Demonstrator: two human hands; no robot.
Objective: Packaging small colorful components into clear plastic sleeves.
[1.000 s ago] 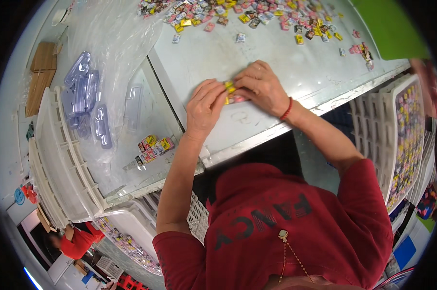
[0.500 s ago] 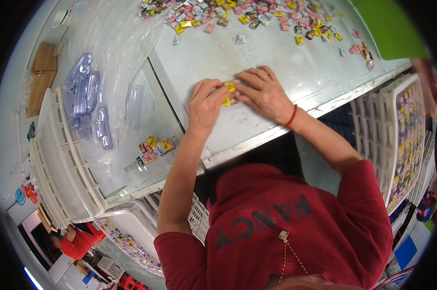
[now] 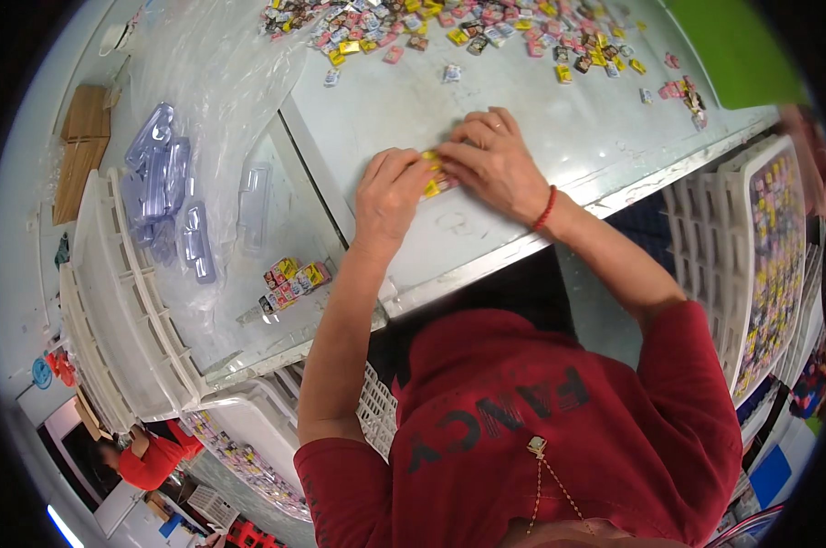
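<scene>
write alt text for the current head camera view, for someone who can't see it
A person's left hand and right hand work at small, mostly yellow pieces on a pale tabletop. Beyond them lies a loose, multicoloured pile of small pieces; clear plastic trays lie to the left.

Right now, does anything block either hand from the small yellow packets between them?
Nothing visible does: fingertips of the left hand and right hand are at the small yellow packets, partly hiding them. The pile of loose packets lies farther away on the tabletop, apart from both hands.
</scene>
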